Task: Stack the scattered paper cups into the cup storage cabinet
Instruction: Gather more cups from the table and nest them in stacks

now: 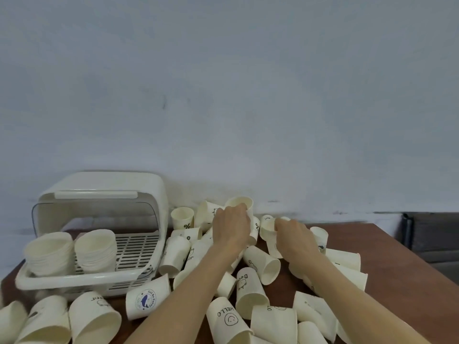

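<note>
A brown wooden table stands against a pale wall (scuffed near its base)

Along the bottom of the frame, a lying paper cup reads "HELLO" over a smiley, another cup left of it carries a blue whale badge with lettering too small to read, and an upright cup at mid-frame shows "%".
</note>
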Demonstrator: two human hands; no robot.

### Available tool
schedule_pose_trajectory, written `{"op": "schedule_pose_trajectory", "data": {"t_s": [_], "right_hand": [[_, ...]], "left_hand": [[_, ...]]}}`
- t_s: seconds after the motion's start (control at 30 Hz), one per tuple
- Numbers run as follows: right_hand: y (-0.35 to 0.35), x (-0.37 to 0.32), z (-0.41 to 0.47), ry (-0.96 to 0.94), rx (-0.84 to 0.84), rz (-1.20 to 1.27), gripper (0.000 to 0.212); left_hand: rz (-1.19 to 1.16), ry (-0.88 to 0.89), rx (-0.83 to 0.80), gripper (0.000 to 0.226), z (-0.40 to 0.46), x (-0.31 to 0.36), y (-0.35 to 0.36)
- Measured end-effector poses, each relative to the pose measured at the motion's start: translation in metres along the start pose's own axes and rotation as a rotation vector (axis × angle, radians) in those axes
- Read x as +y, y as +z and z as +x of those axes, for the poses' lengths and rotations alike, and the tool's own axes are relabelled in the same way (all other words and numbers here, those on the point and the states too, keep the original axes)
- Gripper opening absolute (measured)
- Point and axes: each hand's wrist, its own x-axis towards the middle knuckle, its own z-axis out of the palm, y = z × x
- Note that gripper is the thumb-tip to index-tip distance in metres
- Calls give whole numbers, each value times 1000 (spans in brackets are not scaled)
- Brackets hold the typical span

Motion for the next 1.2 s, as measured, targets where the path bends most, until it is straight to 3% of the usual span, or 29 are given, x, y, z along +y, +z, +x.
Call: {"op": "schedule_pose_trajectory", "data": {"t_s": [0.53, 0.7, 1.2], "right_hand": [[-78, -74, -64, -97, 73, 159, 19], [-79, -100, -77, -139, 108, 319, 19], [-69, -148, -93, -172, 51, 386, 16]], "left_hand": [[2, 30, 98, 24, -76, -37, -126], [-31, -18, 132, 24, -97, -57, -148], [59, -96, 154, 25, -131, -116, -183]]}}
